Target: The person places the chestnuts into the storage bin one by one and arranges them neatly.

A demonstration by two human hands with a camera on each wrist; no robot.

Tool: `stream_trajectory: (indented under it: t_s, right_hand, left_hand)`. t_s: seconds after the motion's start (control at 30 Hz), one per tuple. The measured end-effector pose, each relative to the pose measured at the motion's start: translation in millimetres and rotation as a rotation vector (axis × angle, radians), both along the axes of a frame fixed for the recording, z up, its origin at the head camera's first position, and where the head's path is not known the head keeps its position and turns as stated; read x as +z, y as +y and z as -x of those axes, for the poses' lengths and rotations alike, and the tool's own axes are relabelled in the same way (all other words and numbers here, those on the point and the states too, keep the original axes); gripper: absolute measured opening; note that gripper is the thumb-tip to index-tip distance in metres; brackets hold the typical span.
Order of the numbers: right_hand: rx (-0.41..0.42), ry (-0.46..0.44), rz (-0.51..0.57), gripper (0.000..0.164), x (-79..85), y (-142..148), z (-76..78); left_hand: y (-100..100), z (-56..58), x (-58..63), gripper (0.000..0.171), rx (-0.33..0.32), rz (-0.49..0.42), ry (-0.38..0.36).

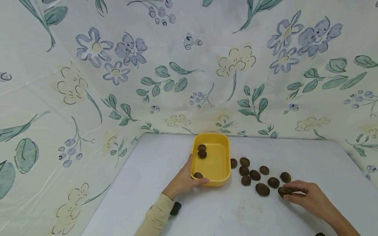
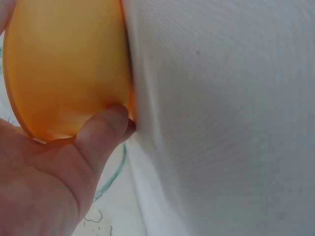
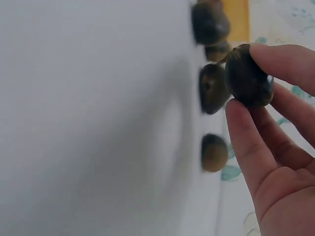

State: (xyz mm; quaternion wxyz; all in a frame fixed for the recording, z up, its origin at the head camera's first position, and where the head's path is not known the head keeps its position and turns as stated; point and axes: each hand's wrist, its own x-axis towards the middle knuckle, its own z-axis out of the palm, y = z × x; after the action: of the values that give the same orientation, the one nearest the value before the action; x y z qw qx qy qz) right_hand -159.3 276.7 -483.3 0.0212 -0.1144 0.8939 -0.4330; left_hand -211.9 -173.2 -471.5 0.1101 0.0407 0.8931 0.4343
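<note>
My left hand (image 1: 185, 178) grips a yellow plastic container (image 1: 217, 164) at its near left corner, thumb over the rim. In the left wrist view, fingers lie along the container's outer wall (image 2: 69, 59). Three dark round fruits lie inside: a touching pair (image 1: 202, 153) and one near the front (image 1: 198, 175), partly hidden by the rim. My right hand (image 1: 308, 196) pinches a dark brown-green, egg-shaped fruit (image 3: 247, 76) between thumb and fingers. In the right wrist view it appears raised off the table.
Several similar loose fruits (image 1: 255, 175) are spread over the white table (image 1: 236, 209) between the container and my right hand. A small black object (image 1: 175, 208) lies beside my left sleeve. Another dark thing (image 1: 320, 234) is cut off at the bottom edge. Flowered cloth (image 1: 206, 82) hangs behind.
</note>
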Motion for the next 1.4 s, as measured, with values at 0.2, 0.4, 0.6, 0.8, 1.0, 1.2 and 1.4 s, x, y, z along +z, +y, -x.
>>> stream_trajectory:
  t_s: [0.2,0.4,0.6,0.8,1.0,1.2,1.4]
  right_hand:
    - [0.009,0.073,-0.028,0.026,15.8,-14,7.0]
    - [0.022,0.054,-0.018,0.028,30.7,-29,14.6]
    - [0.034,0.042,0.028,0.03,45.6,-46,25.8]
    - [0.04,0.043,0.008,0.033,57.7,-64,40.5]
    - [0.031,0.017,0.013,0.038,66.3,-85,53.2]
    - [0.039,0.019,0.039,0.042,70.2,-104,66.3]
    - [0.046,-0.023,0.081,0.044,76.8,-122,77.3]
  left_hand:
    - [0,0.0,-0.4,0.132,0.005,0.003,0.004]
    - [1,0.1,-1.8,0.133,-0.004,0.009,0.006]
    - [1,-0.2,-1.3,0.133,-0.004,0.005,0.008]
    - [0,-0.4,-2.1,0.132,-0.005,-0.001,0.006]
    - [1,-0.5,-1.2,0.132,-0.004,0.001,0.005]
    - [0,-0.7,-1.3,0.133,-0.007,0.002,0.017]
    - [-2,-1.0,-1.7,0.133,-0.002,-0.006,0.016]
